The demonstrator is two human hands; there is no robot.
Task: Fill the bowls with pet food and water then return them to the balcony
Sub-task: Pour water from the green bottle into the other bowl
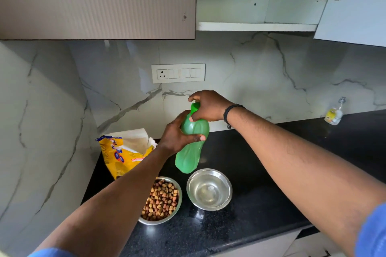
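We grip the green bottle (192, 144) with our left hand (177, 134), our right hand (208, 106) clamped on its cap (195, 107), just behind the water bowl (209, 189). Keep it upright; the kibble bowl (160, 200) sits beside.

Polished metal, frosted plastic, glossy stone

Two shiny steel bowls (209, 189) at lower centre; matt translucent green plastic bottle (191, 148) above; speckled glossy black desk (271, 173); glossy veined marble wall (261, 81) behind.
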